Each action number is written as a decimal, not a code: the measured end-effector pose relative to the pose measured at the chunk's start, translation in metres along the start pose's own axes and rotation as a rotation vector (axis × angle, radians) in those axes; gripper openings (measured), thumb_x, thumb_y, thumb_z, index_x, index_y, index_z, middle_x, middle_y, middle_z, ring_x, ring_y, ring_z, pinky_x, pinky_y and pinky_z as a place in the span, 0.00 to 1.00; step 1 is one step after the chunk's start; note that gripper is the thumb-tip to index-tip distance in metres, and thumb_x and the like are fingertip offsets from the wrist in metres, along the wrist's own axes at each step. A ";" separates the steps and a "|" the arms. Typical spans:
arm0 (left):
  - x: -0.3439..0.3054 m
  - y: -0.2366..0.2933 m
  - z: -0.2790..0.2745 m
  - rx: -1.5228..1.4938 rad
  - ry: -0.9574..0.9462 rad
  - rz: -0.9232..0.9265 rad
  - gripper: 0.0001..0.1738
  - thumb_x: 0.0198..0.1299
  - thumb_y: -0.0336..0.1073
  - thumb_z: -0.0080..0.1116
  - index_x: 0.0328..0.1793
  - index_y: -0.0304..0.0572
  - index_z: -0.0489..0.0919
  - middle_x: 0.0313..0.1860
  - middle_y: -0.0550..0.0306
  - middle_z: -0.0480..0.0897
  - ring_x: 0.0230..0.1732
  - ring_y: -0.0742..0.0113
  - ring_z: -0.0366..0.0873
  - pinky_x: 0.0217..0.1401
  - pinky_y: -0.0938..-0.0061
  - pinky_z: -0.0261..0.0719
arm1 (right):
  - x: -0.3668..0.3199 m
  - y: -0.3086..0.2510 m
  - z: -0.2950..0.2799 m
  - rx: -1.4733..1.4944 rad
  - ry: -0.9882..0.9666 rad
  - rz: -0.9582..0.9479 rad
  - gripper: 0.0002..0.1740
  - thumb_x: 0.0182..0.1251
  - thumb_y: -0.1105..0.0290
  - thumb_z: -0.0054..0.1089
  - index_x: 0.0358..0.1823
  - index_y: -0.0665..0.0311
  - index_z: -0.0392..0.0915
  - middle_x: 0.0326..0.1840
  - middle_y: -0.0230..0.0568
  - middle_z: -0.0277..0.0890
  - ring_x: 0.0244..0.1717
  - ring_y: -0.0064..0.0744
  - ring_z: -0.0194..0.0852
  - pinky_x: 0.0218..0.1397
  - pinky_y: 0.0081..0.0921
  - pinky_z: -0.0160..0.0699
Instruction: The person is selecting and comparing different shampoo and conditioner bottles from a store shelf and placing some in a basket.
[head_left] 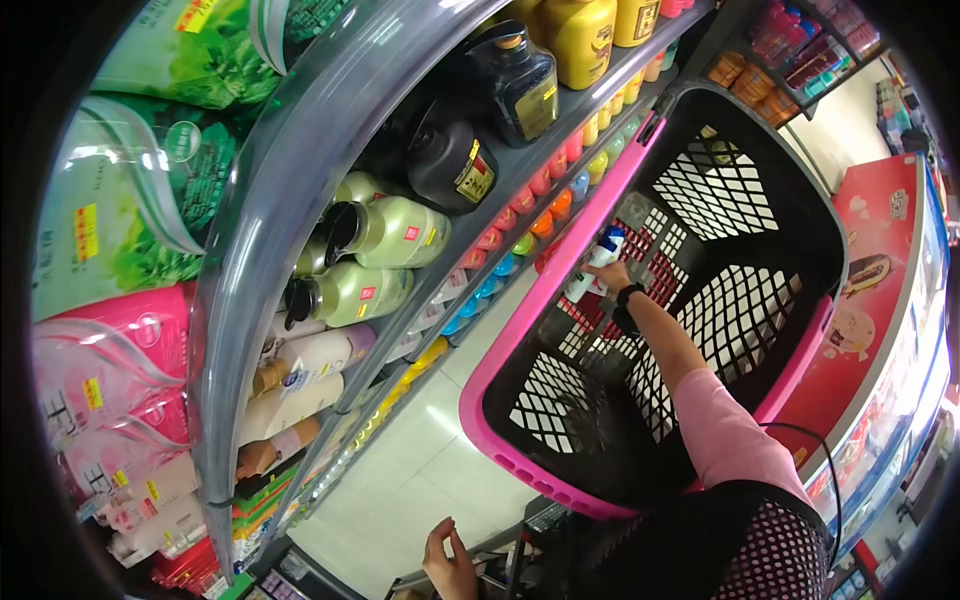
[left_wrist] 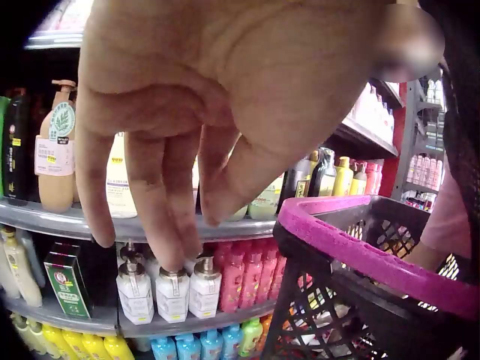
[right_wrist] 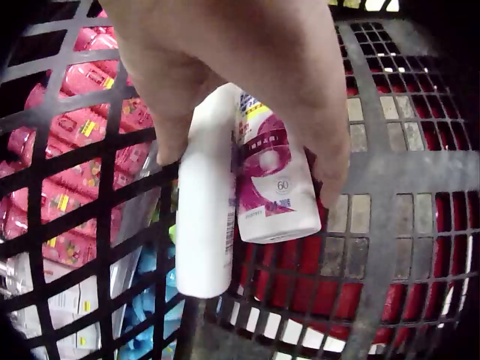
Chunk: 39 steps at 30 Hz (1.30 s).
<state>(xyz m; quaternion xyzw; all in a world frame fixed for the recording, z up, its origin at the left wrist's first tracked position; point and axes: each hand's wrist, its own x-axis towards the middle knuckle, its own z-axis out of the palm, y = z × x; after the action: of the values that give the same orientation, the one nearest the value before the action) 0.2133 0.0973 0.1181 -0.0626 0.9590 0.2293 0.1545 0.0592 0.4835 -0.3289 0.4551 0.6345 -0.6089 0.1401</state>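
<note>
Inside the black mesh basket with a pink rim (head_left: 478,400), my right hand (head_left: 610,277) reaches down with two white bottles. The right wrist view shows that hand gripping both side by side, thumb on one side and fingers on the other. One is a plain white bottle (right_wrist: 205,217) with a barcode along its edge; the other, a white bottle with a purple label (right_wrist: 281,214), is marked 60. Their upper ends are hidden under the hand. My left hand (head_left: 450,568) hangs loosely outside the basket, holding nothing, its fingers (left_wrist: 157,195) pointing down before the shelves.
Store shelves on the left carry green pump bottles (head_left: 395,232), dark pump bottles (head_left: 450,165) and boxed goods such as a green box (left_wrist: 69,279). Green refill pouches (head_left: 120,200) hang close by. A red freezer cabinet (head_left: 865,250) stands right of the basket.
</note>
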 end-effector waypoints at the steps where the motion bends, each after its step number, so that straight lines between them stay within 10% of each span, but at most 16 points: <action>1: 0.000 0.002 -0.002 0.023 -0.033 0.041 0.14 0.65 0.27 0.46 0.57 0.32 0.71 0.43 0.41 0.81 0.43 0.47 0.79 0.52 0.59 0.76 | 0.024 0.023 0.002 0.033 -0.007 0.008 0.20 0.44 0.63 0.77 0.31 0.68 0.79 0.25 0.36 0.78 0.22 0.26 0.75 0.23 0.28 0.75; 4: 0.000 0.016 0.003 0.021 0.019 -0.095 0.09 0.64 0.29 0.51 0.43 0.29 0.79 0.42 0.42 0.81 0.45 0.46 0.78 0.48 0.62 0.75 | 0.014 0.016 -0.006 0.119 -0.052 0.008 0.23 0.41 0.61 0.78 0.32 0.70 0.78 0.28 0.37 0.79 0.24 0.28 0.76 0.26 0.28 0.77; 14: -0.006 0.012 0.002 -0.011 -0.001 -0.151 0.11 0.64 0.28 0.49 0.47 0.29 0.77 0.43 0.40 0.80 0.46 0.45 0.78 0.50 0.62 0.75 | 0.068 0.086 0.010 0.245 0.005 0.030 0.20 0.35 0.72 0.72 0.34 0.70 0.77 0.33 0.41 0.79 0.33 0.38 0.79 0.39 0.33 0.80; 27: -0.022 -0.002 -0.006 -0.079 0.037 -0.042 0.11 0.63 0.27 0.50 0.49 0.30 0.77 0.44 0.40 0.80 0.47 0.46 0.78 0.52 0.62 0.75 | -0.035 0.016 -0.004 0.763 -0.431 0.119 0.17 0.42 0.82 0.58 0.39 0.70 0.72 0.35 0.45 0.77 0.37 0.44 0.79 0.44 0.41 0.80; 39: -0.063 -0.080 -0.047 -0.297 0.246 0.250 0.11 0.59 0.25 0.51 0.48 0.35 0.77 0.41 0.46 0.81 0.44 0.48 0.77 0.48 0.63 0.74 | -0.167 -0.130 -0.084 0.654 -0.467 -0.257 0.20 0.43 0.78 0.52 0.43 0.67 0.71 0.42 0.44 0.77 0.47 0.46 0.75 0.56 0.43 0.72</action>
<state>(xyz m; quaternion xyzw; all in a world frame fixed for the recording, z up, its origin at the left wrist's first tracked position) 0.2756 0.0078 0.1451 0.0073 0.9267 0.3758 -0.0040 0.0854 0.5116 -0.1044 0.2426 0.4108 -0.8774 0.0509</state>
